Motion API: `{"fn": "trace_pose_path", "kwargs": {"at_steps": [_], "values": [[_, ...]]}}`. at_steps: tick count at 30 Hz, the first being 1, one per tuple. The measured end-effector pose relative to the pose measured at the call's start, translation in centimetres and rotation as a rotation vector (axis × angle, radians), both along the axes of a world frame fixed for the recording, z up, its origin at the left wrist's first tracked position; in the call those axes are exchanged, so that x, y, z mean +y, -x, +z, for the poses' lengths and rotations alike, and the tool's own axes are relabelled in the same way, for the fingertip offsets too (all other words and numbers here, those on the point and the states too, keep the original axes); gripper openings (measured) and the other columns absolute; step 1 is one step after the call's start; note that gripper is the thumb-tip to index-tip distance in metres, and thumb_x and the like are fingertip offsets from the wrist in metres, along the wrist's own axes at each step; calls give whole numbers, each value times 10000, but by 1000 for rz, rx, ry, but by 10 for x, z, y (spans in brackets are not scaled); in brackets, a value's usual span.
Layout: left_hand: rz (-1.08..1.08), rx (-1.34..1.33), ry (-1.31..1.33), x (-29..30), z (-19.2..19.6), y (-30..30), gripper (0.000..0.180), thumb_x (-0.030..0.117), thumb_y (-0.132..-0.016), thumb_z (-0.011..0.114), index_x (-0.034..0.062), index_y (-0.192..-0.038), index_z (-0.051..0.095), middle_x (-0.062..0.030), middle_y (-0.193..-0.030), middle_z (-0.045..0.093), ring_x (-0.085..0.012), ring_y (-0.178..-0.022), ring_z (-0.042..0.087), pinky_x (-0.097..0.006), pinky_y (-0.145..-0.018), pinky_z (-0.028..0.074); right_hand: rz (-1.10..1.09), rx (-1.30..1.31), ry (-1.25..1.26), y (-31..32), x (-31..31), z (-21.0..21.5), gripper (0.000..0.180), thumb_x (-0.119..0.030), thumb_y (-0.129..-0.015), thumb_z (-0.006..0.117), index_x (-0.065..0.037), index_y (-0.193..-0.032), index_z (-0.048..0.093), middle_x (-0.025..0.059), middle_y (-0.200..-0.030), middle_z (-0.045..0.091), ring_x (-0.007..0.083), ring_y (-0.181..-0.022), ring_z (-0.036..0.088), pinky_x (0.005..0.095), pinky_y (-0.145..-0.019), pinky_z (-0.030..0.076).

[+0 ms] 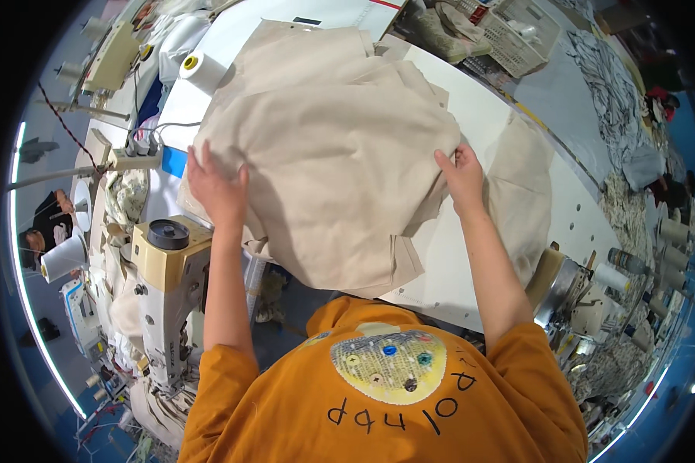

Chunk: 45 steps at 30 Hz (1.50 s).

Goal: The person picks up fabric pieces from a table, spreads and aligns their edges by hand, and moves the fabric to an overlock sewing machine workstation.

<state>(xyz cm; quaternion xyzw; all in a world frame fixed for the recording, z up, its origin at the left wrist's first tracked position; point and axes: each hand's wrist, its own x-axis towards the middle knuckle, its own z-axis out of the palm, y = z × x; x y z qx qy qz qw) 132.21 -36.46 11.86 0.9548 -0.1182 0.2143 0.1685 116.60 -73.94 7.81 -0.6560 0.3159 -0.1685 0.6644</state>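
Large beige fabric pieces (332, 154) lie stacked on the white table in front of me, their layers slightly offset. My left hand (218, 189) rests on the left side of the top piece, fingers spread and the thumb apart. At the right edge of the pile, my right hand (463, 179) pinches the border of the top fabric between thumb and fingers. The near edge of the cloth hangs toward my body. Another beige fabric piece (521, 189) lies to the right, beyond my right forearm.
A sewing machine (170, 270) stands close to my left forearm, another machine (567, 285) to the right. A white thread cone (202, 71) stands at the pile's far left. Beyond the table's far right edge is a plastic basket (517, 38). Patterned cloth (614, 92) is heaped farther right.
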Motion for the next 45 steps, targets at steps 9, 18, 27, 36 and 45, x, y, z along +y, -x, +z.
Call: {"fn": "trace_pose_path", "kwargs": {"at_steps": [9,18,27,36,45], "values": [[-759,53,259,-191,29,-4,166,117,-794,684,137,-958,704,-19,-1027,690,-252,-992,598,-410,-887,428,-58,-107,-29,-25,-1,14,395,-187,-869,725,17,-1180,592,58,-1019,657,104,-859,588,248,-778,475],[-700,187,-25,-269,3,-14,272,276,-846,646,156,-1082,708,-17,-1016,691,-234,-1021,575,-399,-899,416,111,29,-279,-50,-33,22,368,-333,-903,692,-6,-1070,670,36,-966,678,100,-848,600,251,-768,471],[-674,202,-15,-263,0,-24,291,304,-886,625,148,-1123,688,-37,-1146,657,-250,-1112,557,-407,-991,387,59,-10,-386,-64,-36,27,397,-313,-926,664,42,-1103,643,81,-1053,681,135,-916,628,267,-819,484],[-890,349,393,-261,20,-36,265,369,-865,657,122,-959,664,-45,-986,675,-274,-1012,583,-418,-1018,345,202,92,293,-54,-26,57,300,-268,-915,675,16,-1006,702,22,-1012,655,115,-893,597,254,-807,460],[-1009,578,488,-235,73,-28,275,344,-819,726,74,-811,675,-74,-775,678,-234,-808,625,-377,-912,438,217,-94,395,-40,7,115,247,-225,-871,719,-6,-986,723,50,-1039,656,152,-951,602,276,-849,461]]}}
